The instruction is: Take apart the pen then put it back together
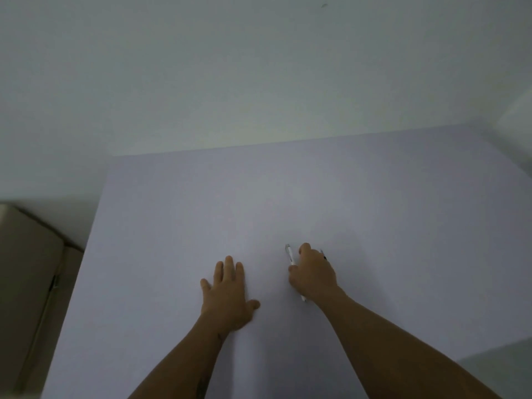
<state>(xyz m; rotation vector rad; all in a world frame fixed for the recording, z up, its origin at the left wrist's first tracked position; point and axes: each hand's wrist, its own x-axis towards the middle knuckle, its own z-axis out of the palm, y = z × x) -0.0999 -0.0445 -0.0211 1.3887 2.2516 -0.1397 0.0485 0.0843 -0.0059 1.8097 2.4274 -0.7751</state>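
A white pen (pixel 290 254) lies on the pale lilac table (pixel 259 197), its clip end pointing away from me. My right hand (pixel 312 272) is curled over the pen's middle, fingers closed around it, and the tip end pokes out below the wrist. A thin dark-tipped part (pixel 323 254) shows just right of the knuckles; I cannot tell what it is. My left hand (pixel 227 295) rests flat on the table to the left of the pen, fingers spread, holding nothing.
The table's left edge runs diagonally beside a beige piece of furniture (pixel 26 277). A plain white wall (pixel 259 67) stands behind the table's far edge. The table's right front corner drops off at the lower right.
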